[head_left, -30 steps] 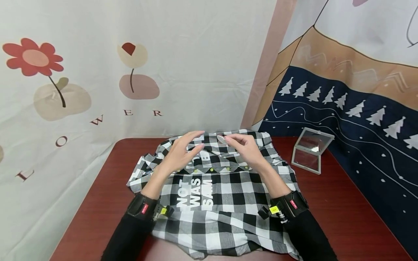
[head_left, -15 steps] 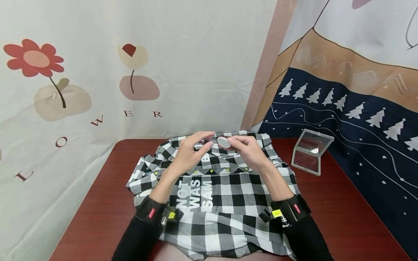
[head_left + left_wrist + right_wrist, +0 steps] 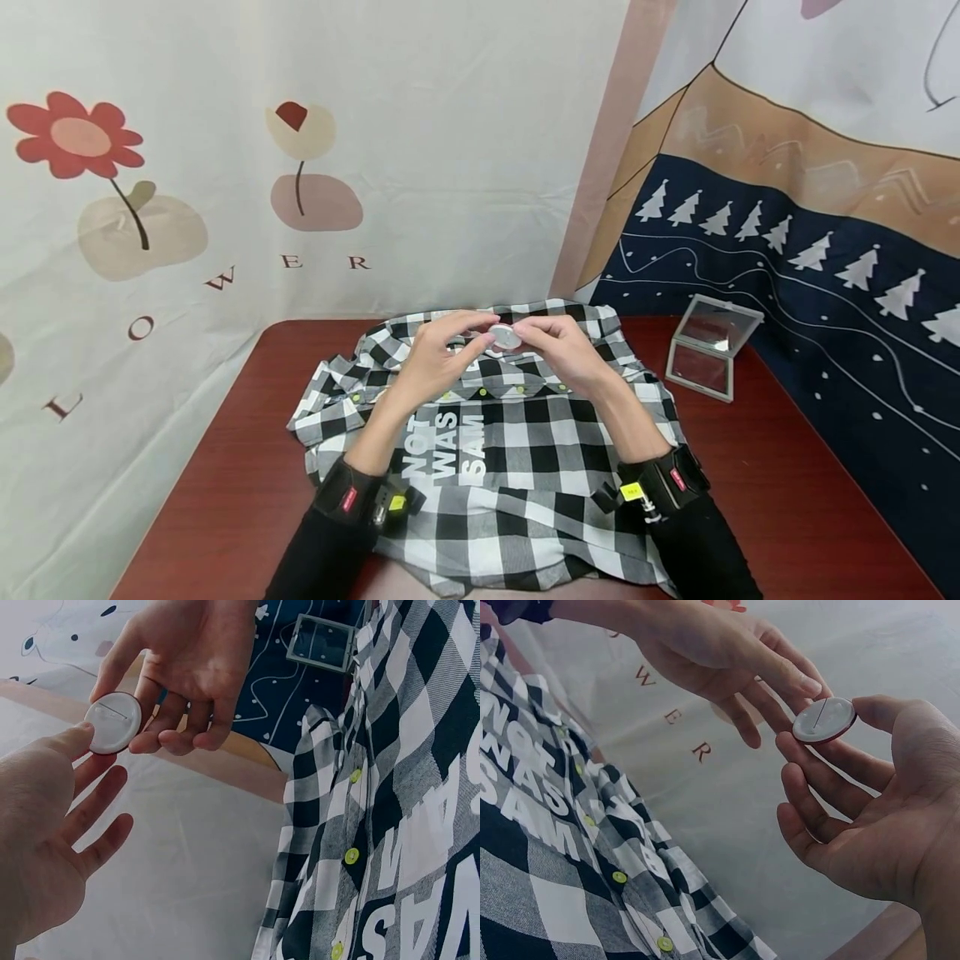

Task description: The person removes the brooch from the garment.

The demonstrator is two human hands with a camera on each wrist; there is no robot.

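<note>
A round white pin badge (image 3: 114, 724) with a thin metal pin across its back is held up between both hands, over the far part of a black-and-white checked shirt (image 3: 540, 433). My right hand (image 3: 566, 350) pinches its right edge between thumb and forefinger, the other fingers loosely bent. The left hand (image 3: 438, 354) has thumb and forefinger on the opposite edge, its remaining fingers spread, as the left wrist view shows. In the right wrist view the pin badge (image 3: 823, 720) has its pin side up and a red rim below. The shirt lies spread on the table, with yellow-green buttons (image 3: 352, 856) and white lettering.
An open hinged case with clear panels (image 3: 712, 346) stands on the red-brown table (image 3: 232, 467) to the right of the shirt. Printed curtains (image 3: 450, 150) hang behind the table and along its right side.
My left hand has moved right to the pin badge and now takes its left edge. The right hand has turned the badge so its flat back shows and brought it slightly left.
</note>
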